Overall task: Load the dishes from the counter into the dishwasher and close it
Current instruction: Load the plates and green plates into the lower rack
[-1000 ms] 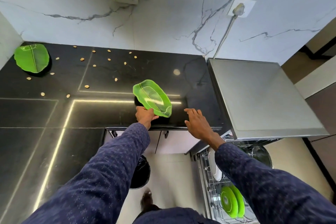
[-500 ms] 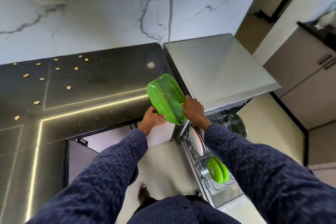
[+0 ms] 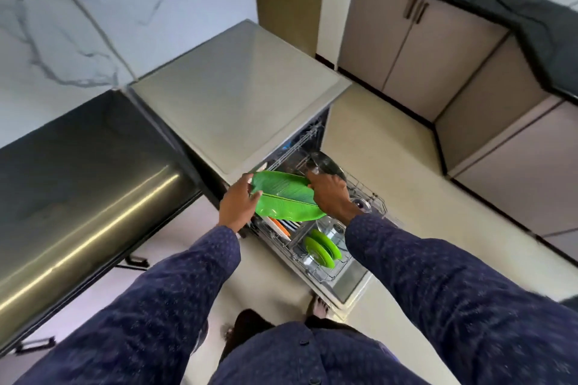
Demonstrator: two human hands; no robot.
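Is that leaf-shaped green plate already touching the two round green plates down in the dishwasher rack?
Apart. The head view shows the leaf-shaped green plate held up between the left hand and right hand, with open rack showing between it and the round green plates below.

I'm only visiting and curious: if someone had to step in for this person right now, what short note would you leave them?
Left hand: grips the left end of the green leaf-shaped plate.
Right hand: grips its right end.
The plate is held in the air over the pulled-out lower rack of the open dishwasher.
Done: two round green plates stand in the rack, along with a striped plate and a steel bowl.
Left: slot the leaf plate into the rack, fetch any dishes left on the counter (mostly out of view), push the rack in and shut the door.
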